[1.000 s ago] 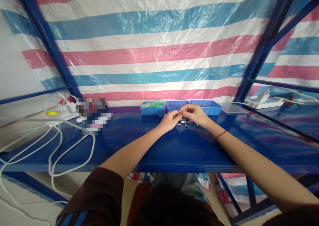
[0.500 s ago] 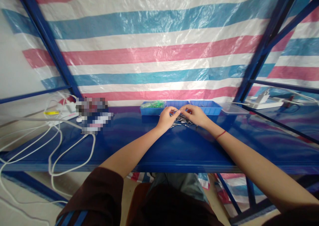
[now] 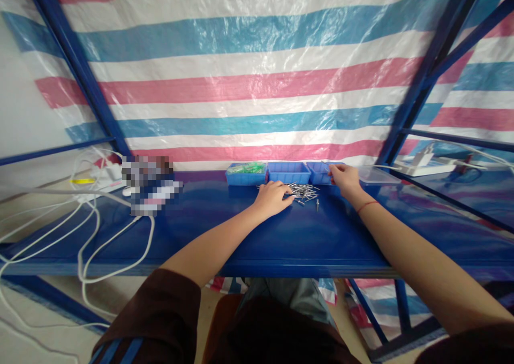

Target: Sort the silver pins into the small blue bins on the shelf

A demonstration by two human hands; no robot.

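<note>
1. The left hand [image 3: 273,197] lies palm down on the blue counter [image 3: 241,235], its fingertips touching the near left edge of a pile of small metal pins [image 3: 302,191]. Its grip is loose, the fingers spread flat, and I cannot tell whether a pin sits under them.
2. The pile of small metal pins lies on the counter just in front of the middle blue tray [image 3: 288,172]. A few stray pins lie a little nearer the person than the pile.
3. The right hand [image 3: 344,176] reaches to the right blue tray [image 3: 319,172], which stands just right of the middle blue tray. Its fingertips are pinched narrow at that tray's rim, on something thin and pale; it is too small to name.
4. A thin red string [image 3: 367,206] circles the right wrist.
5. The left blue tray [image 3: 246,174] stands just left of the middle blue tray and holds green pieces.
6. A clear flat lid [image 3: 378,175] lies right of the right blue tray, just beyond the right hand.
7. White cables [image 3: 100,230] loop over the counter far to the left of the pile.
8. A striped plastic sheet [image 3: 257,85] hangs behind the three trays, framed by blue metal posts [image 3: 80,75].
</note>
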